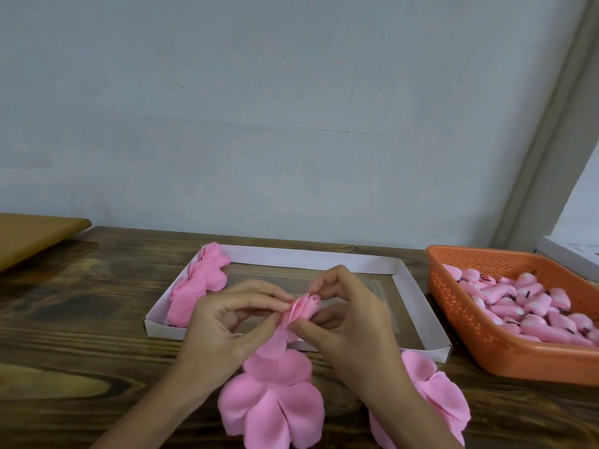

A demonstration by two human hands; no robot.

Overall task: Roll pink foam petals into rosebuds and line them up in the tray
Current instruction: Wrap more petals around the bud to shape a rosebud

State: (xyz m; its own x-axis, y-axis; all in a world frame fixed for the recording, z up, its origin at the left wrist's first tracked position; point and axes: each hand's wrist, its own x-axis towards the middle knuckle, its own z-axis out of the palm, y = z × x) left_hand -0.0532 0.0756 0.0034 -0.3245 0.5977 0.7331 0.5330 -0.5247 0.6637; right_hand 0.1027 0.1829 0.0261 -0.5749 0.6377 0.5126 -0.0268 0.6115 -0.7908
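Note:
A half-rolled pink foam rosebud (pixel 303 307) hangs above the front edge of the white cardboard tray (pixel 418 306). My left hand (pixel 227 322) pinches its outer petal with thumb and fingers. My right hand (pixel 350 315) pinches the bud's core from the right, thumb under it. A strip of pink petals trails down from the bud to a flat flower-shaped petal piece (pixel 272 406) on the table. Several finished pink rosebuds (pixel 197 283) lie in a row along the tray's left side.
An orange perforated basket (pixel 470 332) at the right holds several small pink bud cores. More flat pink petals (pixel 437 396) lie under my right forearm. A lighter wooden board (pixel 29 234) sits far left. The wall stands right behind the dark wooden table.

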